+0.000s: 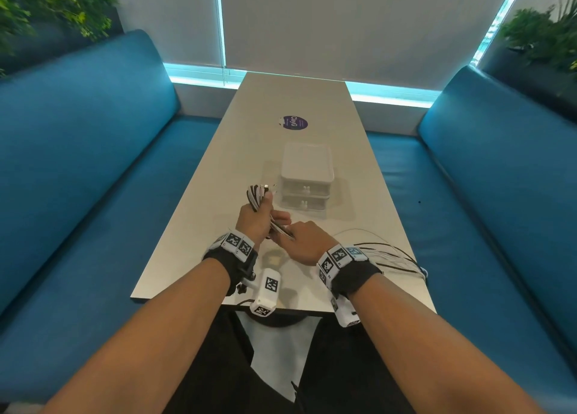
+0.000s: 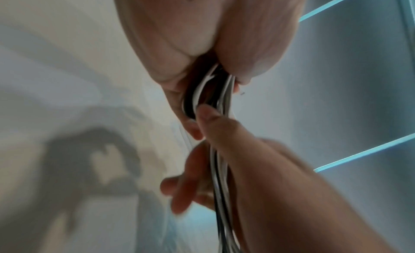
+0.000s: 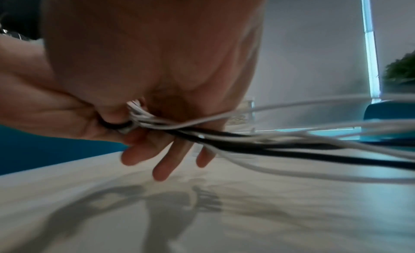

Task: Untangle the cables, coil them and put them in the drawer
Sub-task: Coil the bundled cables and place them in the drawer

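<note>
A bundle of black and white cables [image 1: 256, 193] is folded into loops, and its looped end sticks up out of my left hand [image 1: 254, 218], which grips it in a fist. My right hand [image 1: 301, 241] sits just below and to the right and pinches the same cables. From there the loose strands [image 1: 393, 259] trail to the table's right edge. In the left wrist view the cables [image 2: 221, 185] run down out of my left hand [image 2: 202, 43] past my right hand [image 2: 247, 159]. In the right wrist view my right hand [image 3: 145, 61] holds the strands [image 3: 280, 146]. A white two-drawer unit [image 1: 307, 170] stands behind, both drawers shut.
The long pale table [image 1: 290, 101] carries a round purple sticker [image 1: 295, 122] beyond the drawer unit. Blue benches [image 1: 93, 163] [image 1: 484, 179] flank both sides. Plants stand in the far corners. A window blind closes off the far end.
</note>
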